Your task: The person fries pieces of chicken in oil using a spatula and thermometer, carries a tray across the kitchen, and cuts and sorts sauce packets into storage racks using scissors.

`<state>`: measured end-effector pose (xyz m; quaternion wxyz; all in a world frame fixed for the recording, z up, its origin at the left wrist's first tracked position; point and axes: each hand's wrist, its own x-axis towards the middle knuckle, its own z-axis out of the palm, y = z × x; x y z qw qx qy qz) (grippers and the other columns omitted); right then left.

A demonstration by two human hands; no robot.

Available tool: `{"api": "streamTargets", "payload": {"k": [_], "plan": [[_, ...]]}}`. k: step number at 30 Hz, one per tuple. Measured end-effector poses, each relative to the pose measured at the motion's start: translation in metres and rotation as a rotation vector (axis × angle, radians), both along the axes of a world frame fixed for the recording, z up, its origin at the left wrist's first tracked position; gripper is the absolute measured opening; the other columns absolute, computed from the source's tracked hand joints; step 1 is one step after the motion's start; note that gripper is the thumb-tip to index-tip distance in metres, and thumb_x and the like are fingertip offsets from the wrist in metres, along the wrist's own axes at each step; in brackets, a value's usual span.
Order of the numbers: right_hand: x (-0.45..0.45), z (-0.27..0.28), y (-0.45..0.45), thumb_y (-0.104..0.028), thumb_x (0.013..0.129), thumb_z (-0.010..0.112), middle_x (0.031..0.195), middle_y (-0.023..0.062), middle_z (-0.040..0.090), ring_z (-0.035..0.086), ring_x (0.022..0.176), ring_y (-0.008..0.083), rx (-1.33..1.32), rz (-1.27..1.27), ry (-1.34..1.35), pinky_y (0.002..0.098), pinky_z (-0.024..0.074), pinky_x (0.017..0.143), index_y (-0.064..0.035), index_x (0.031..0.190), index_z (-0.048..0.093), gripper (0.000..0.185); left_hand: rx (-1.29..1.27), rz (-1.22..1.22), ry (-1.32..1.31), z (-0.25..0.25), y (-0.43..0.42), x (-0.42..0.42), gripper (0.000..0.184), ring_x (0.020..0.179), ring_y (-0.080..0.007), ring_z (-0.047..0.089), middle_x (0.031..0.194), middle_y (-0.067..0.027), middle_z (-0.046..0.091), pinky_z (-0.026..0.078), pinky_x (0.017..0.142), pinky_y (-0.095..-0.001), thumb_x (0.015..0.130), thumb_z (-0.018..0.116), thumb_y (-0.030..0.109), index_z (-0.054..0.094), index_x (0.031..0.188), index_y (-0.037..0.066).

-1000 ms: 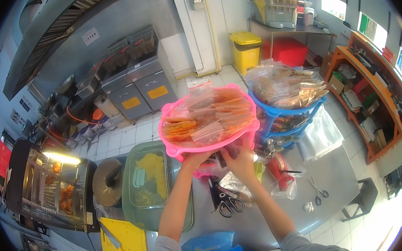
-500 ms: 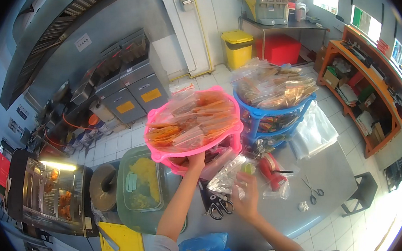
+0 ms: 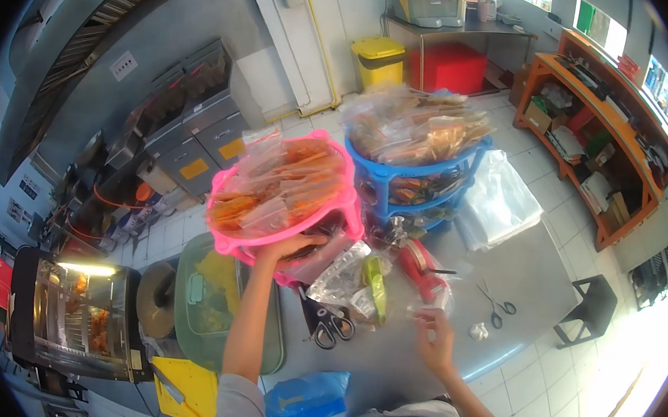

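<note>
My left hand (image 3: 293,247) reaches between the tiers of a pink basket rack (image 3: 275,241), just below its upper rim. Its fingers look stretched out toward dark packets, with the tips partly hidden. Orange-filled clear zip bags (image 3: 297,178) crowd the top tier. Over the tabletop, my right hand (image 3: 435,338) has its fingers drawn together at a bit of clear plastic that I cannot make out. Just beyond it lies a red tape dispenser (image 3: 421,269). Left of that hand are a bright green packet (image 3: 375,288), a silver pouch (image 3: 338,275) and black-handled scissors (image 3: 333,328).
A blue basket rack (image 3: 423,172) stands behind, piled with bags, beside a stack of clear plastic bags (image 3: 499,206). More scissors (image 3: 496,306) lie at right. A green-lidded tub (image 3: 208,308), a blue bag (image 3: 307,402) and a yellow board with a knife (image 3: 193,397) are nearer.
My right hand has moved right, away from the silver pouch, toward the tape dispenser's near end. The green packet now shows fully on the table. The view has shifted; my left hand stays at the pink rack.
</note>
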<state>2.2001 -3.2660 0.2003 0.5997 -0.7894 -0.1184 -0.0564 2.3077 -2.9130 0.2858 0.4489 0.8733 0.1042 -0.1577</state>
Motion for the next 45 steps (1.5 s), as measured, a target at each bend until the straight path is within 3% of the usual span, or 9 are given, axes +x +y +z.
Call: {"api": "streamTargets", "payload": {"k": [5,8,13,17,23,25,29,35,45], "plan": [[0.004,-0.014,-0.063,0.0,0.087,0.054,0.093,0.0098,0.063,0.062,0.076,0.0192,-0.095,-0.149,-0.03,0.03,0.0506,0.067,-0.0009,0.1,0.058,0.013,0.517,0.037,-0.48,-0.008,-0.031,0.011,0.082,0.132,-0.0306,0.037,0.142,-0.0123,0.042,0.028,0.11,-0.0398,0.069,0.077,0.044,0.044,0.137,0.012],[0.021,-0.03,-0.113,0.001,0.082,0.058,0.1,0.0111,0.061,0.059,0.088,0.0226,-0.158,-0.258,0.032,0.0334,0.0495,0.074,-0.0014,0.103,0.056,0.021,0.489,0.02,-0.594,-0.033,-0.027,0.024,0.094,0.129,-0.0323,0.04,0.139,-0.0184,0.043,0.032,0.108,-0.0411,0.064,0.083,0.038,0.036,0.14,0.006],[0.05,-0.071,-0.185,-0.001,0.069,0.068,0.12,0.013,0.051,0.045,0.11,0.0343,-0.574,-0.301,-0.012,0.0439,0.0389,0.093,-0.0046,0.112,0.052,0.046,0.084,-0.167,-0.256,-0.016,-0.005,0.01,0.066,0.129,-0.0253,0.041,0.137,-0.014,0.045,0.031,0.108,-0.036,0.088,0.062,0.034,0.035,0.14,0.004],[0.044,-0.093,-0.202,-0.005,0.066,0.072,0.123,0.0128,0.049,0.045,0.112,0.0339,-0.736,-0.214,0.012,0.0424,0.0389,0.093,-0.0049,0.113,0.052,0.051,0.48,0.008,-0.317,0.003,-0.026,-0.019,0.061,0.134,-0.0286,0.036,0.143,-0.0165,0.04,0.026,0.111,-0.0365,0.095,0.047,0.041,0.032,0.144,0.008],[0.059,-0.1,-0.219,-0.009,0.067,0.077,0.116,0.0131,0.058,0.051,0.112,0.0276,-0.587,-0.153,0.054,0.0385,0.0432,0.088,-0.0047,0.113,0.053,0.052,0.596,-0.013,-0.577,0.008,-0.03,-0.092,0.064,0.141,-0.0352,0.02,0.149,-0.0197,0.028,0.015,0.114,-0.0414,0.094,0.052,0.036,0.027,0.147,0.009],[0.063,-0.072,-0.212,-0.011,0.071,0.078,0.097,0.0092,0.065,0.06,0.088,0.018,0.137,-0.09,0.486,0.0307,0.0474,0.073,-0.002,0.108,0.057,0.043,0.596,-0.006,-0.492,0.04,-0.049,-0.135,0.065,0.14,-0.035,0.022,0.149,-0.0202,0.029,0.017,0.113,-0.0415,0.093,0.056,0.032,0.028,0.146,0.009],[0.068,0.002,-0.172,-0.014,0.072,0.079,0.084,0.0042,0.066,0.06,0.072,0.011,0.342,0.156,0.464,0.0242,0.0459,0.063,0.0007,0.097,0.062,0.034,0.444,0.071,-0.356,0.097,-0.088,-0.232,0.057,0.136,-0.0322,0.032,0.144,-0.0175,0.039,0.024,0.111,-0.0394,0.092,0.057,0.027,0.036,0.143,0.009],[0.106,0.052,-0.066,-0.014,0.064,0.078,0.074,0.013,0.062,0.055,0.08,0.0279,-0.306,0.482,-0.164,0.0361,0.0465,0.075,-0.0038,0.075,0.065,0.02,0.189,0.538,-0.303,0.095,-0.143,-0.354,0.043,0.123,-0.0233,0.049,0.128,-0.011,0.057,0.031,0.106,-0.0315,0.095,0.052,0.024,0.048,0.134,0.004],[0.053,0.131,0.029,-0.014,0.063,0.075,0.083,0.0147,0.058,0.049,0.09,0.0345,-0.333,0.751,-0.564,0.0443,0.0433,0.08,-0.0022,0.074,0.061,0.021,0.08,1.489,-0.578,0.009,-0.232,-0.462,0.039,0.124,-0.0242,0.048,0.126,-0.0118,0.057,0.033,0.105,-0.0436,0.098,0.046,0.033,0.055,0.122,0.004]]}}
